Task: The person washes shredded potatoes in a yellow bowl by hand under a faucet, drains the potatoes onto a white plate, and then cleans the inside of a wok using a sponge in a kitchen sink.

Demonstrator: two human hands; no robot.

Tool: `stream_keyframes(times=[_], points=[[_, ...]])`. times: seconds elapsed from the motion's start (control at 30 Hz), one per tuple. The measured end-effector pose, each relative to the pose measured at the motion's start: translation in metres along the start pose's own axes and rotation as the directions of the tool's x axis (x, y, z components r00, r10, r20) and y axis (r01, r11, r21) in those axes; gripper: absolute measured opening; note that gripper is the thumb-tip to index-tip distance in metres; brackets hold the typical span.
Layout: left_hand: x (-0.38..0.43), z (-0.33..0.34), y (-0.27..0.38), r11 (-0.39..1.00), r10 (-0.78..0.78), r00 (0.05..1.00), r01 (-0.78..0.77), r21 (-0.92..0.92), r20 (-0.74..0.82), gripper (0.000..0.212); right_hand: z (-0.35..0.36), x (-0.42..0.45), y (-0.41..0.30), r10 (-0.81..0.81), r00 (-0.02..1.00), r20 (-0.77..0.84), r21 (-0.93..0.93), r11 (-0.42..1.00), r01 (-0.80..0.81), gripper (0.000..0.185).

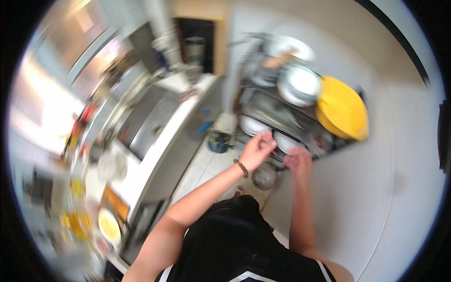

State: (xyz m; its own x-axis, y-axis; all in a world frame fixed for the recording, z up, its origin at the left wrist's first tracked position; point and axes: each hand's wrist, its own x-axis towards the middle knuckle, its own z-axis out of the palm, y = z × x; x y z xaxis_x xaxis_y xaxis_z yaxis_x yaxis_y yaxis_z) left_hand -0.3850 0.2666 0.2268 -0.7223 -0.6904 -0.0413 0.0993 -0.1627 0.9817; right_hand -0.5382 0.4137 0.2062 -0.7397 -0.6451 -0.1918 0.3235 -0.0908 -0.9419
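Note:
My left hand [259, 149], with a brown bead bracelet [241, 168] on its wrist, hovers before a dark tiered rack [243, 83]. Its fingers are curled, and I see nothing in them. To its right, my right hand [298, 162] is bent down at the wrist and blurred; whether it holds something cannot be made out. Both hands are close to white dishes [253, 126] on a lower tier, but contact is unclear. On the upper tier are a shiny metal bowl [299, 85] and a tilted yellow plastic basin [341, 107].
Left of me runs a white counter [155, 149] with a sink [149, 128]. A plate of yellow food [109, 225] lies near a wooden board [116, 201]. On the floor are a blue-based container [218, 141] and a round clear or metallic vessel [265, 175]. A pale wall [380, 183] stands at right.

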Motion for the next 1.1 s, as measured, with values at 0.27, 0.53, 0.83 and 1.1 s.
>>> stream_keyframes(times=[0.27, 0.53, 0.83, 1.1], points=[[-0.316, -0.198, -0.065, 0.976, -0.158, 0.560, -0.036, -0.214, -0.813, 0.034, 0.259, -0.171, 0.134, 0.600, 0.188, 0.777, -0.614, 0.789, 0.020, 0.028], [-0.623, -0.196, -0.108, 0.900, -0.318, -0.091, -0.341, -0.270, -0.944, 0.034, 0.394, -0.396, 0.211, 0.748, -0.241, 0.618, -0.647, 0.659, 0.383, 0.028], [-0.806, -0.121, -0.169, 0.731, -0.528, -0.562, -0.683, -0.003, -0.637, 0.024, 0.407, -0.648, 0.289, 0.747, -0.656, 0.112, -0.516, 0.608, 0.604, 0.032], [-0.938, -0.048, -0.213, 0.704, -0.654, -0.722, -0.691, 0.168, -0.228, 0.031, 0.422, -0.849, 0.341, 0.619, -0.770, -0.152, -0.404, 0.672, 0.620, 0.032]])
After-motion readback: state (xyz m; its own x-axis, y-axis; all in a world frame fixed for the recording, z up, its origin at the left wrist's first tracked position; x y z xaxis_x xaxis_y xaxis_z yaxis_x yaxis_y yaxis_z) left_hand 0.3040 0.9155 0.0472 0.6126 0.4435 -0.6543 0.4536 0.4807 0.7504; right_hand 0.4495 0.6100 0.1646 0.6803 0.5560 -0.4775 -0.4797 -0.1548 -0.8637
